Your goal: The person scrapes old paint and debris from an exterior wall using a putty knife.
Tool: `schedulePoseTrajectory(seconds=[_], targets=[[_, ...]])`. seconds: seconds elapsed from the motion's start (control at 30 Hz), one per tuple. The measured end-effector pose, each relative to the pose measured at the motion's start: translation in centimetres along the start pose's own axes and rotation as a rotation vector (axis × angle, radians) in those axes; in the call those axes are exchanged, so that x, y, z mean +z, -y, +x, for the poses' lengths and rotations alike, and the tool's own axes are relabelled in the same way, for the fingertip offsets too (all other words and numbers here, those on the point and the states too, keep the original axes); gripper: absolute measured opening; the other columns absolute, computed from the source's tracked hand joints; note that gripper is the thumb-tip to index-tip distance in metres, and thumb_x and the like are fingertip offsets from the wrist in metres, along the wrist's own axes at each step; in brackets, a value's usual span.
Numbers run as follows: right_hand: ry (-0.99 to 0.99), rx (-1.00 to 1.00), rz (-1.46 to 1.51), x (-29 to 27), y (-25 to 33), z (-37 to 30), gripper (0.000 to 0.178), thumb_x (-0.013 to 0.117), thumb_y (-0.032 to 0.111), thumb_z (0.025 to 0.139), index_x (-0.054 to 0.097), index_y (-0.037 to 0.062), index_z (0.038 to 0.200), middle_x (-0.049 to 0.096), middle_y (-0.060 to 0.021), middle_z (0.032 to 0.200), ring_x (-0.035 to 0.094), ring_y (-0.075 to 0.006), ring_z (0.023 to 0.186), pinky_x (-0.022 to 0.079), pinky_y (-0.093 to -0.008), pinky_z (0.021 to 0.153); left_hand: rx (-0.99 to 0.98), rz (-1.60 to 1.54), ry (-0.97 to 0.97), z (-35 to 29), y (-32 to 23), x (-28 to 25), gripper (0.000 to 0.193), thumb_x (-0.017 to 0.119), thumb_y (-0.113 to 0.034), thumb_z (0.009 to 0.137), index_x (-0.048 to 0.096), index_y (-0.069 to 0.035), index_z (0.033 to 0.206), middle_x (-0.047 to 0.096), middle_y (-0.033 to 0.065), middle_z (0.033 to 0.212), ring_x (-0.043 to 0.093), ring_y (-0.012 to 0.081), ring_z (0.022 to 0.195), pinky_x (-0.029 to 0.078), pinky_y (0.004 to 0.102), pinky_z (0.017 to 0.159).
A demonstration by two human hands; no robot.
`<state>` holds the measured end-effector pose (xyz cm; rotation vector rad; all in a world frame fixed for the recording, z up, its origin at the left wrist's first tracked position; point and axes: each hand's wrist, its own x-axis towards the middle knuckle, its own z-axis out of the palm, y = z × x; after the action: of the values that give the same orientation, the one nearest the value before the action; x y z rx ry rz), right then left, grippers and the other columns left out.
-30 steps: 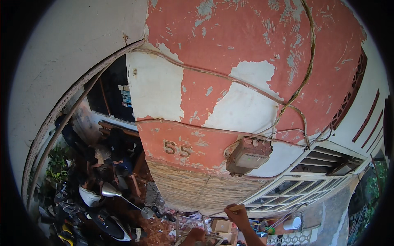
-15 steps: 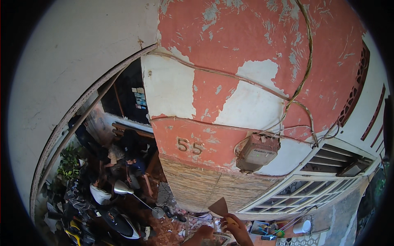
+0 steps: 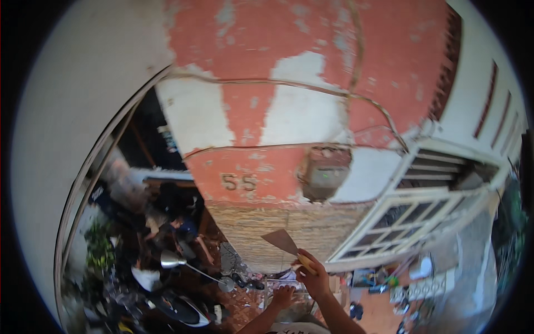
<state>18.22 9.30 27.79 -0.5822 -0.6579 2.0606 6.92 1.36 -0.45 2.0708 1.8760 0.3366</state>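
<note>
My right hand [image 3: 315, 278] is closed around the yellow handle of a putty knife [image 3: 281, 242]. Its broad, flat triangular blade points up and left, in front of the stone-patterned strip of wall. My left hand [image 3: 282, 298] is lower and to the left, its fingers curled over the top of what looks like a pale metal ladder [image 3: 303, 288]; motion blur softens the grip. Facing me is a wall of peeling salmon-pink paint [image 3: 245, 119] with white and grey patches. The blade appears apart from the painted part.
A meter box [image 3: 327, 173] hangs on the wall, with cables [image 3: 311, 84] running across. White-framed windows [image 3: 397, 222] stand to the right. Far below are several people, a motorbike [image 3: 181, 309], a lamp [image 3: 172, 259], plants [image 3: 100, 245] and a white bucket [image 3: 421, 267]. A curved edge [image 3: 83, 178] borders the left.
The view has tilted down and shifted right, so more of my arms and the ground shows. My right hand has raised the putty knife; my left has parted from it.
</note>
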Motion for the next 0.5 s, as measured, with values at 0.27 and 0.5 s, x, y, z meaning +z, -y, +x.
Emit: schedulePoseTrajectory(seconds=[0.27, 0.5], targets=[[0.101, -0.063, -0.361, -1.0, 1.2, -2.5, 0.031, 0.05, 0.015, 0.092, 0.049, 0.0048, 0.121, 0.054, -0.0052, 0.082, 0.051, -0.0125, 0.066, 0.044, -0.0275, 0.06, 0.152, -0.062, -0.027, 1.2, 1.6, 0.7, 0.059, 0.051, -0.055, 0.09, 0.049, -0.012, 0.13, 0.055, 0.0161, 0.124, 0.052, 0.0413, 0.112, 0.039, 0.0634, 0.088], [-0.344, 0.08, -0.326, -6.5, -1.3, -6.9, 0.015, 0.052, 0.023, 0.099, 0.047, 0.0093, 0.095, 0.04, 0.0028, 0.062, 0.036, -0.0065, 0.047, 0.027, -0.0234, 0.04, 0.099, -0.09, 0.157, 1.2, 1.6, -0.9, 0.062, 0.051, -0.061, 0.088, 0.054, -0.009, 0.123, 0.058, 0.0183, 0.117, 0.054, 0.0421, 0.109, 0.044, 0.0581, 0.085]])
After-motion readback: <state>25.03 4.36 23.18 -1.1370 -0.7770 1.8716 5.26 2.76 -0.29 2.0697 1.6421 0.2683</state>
